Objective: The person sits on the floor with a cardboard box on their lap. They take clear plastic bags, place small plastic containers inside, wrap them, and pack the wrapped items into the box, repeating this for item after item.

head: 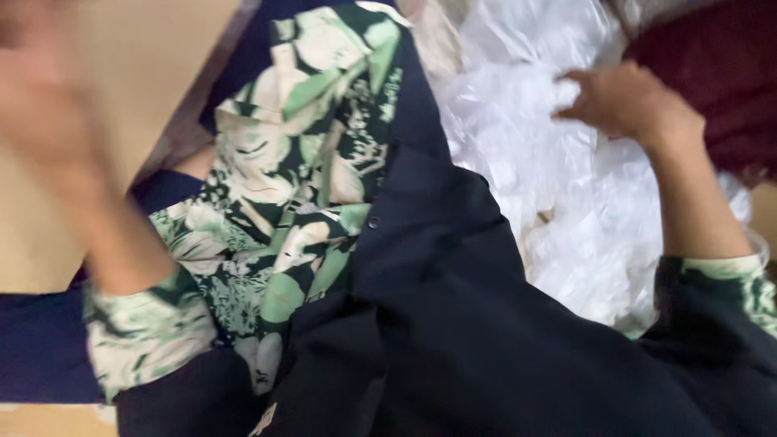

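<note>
Dark garment [453, 324]: navy cloth with a small button, spread across the lower middle of the view, lying partly over the plastic heap.
Printed fabric [299, 186]: green and cream leaf pattern on black, running from top centre down to the left sleeve.
Plastic bags [558, 202]: crumpled clear heap at right.
Tabletop [121, 97]: tan surface at left.
Right hand [623, 101]: resting on the plastic bags, fingers curled into them, grip narrow.
Left hand [40, 89]: raised and blurred at upper left; its grip cannot be told.

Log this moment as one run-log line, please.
left hand: raised, blurred | right hand: on clear plastic bags | lap: dark garment
</note>
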Action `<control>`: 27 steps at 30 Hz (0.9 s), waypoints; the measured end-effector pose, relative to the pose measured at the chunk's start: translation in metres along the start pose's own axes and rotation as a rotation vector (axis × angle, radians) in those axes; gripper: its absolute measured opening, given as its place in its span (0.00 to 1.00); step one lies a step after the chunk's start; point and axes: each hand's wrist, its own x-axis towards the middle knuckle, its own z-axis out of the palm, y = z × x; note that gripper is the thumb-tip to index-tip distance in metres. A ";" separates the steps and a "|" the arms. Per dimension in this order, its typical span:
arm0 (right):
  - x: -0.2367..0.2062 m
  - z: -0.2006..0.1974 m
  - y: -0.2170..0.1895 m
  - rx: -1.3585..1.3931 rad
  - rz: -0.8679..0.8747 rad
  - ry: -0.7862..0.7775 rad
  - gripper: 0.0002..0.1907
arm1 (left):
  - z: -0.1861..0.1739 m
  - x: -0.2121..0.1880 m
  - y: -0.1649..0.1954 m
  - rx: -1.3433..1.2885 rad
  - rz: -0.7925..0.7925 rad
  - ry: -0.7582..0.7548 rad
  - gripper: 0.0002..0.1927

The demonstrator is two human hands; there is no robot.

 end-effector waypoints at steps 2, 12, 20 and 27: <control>0.009 0.068 0.049 0.209 -0.040 -0.011 0.38 | 0.073 -0.015 0.025 -0.206 0.056 -0.207 0.08; 0.064 0.251 0.102 0.685 0.044 0.276 0.51 | 0.300 -0.171 0.063 -0.451 -0.284 -1.254 0.33; 0.060 0.265 0.115 0.799 0.087 0.174 0.72 | 0.301 -0.166 0.036 -0.784 -0.646 -1.230 0.27; 0.046 0.299 0.109 0.972 0.194 0.257 0.65 | 0.296 -0.165 0.044 -0.762 -0.597 -1.262 0.26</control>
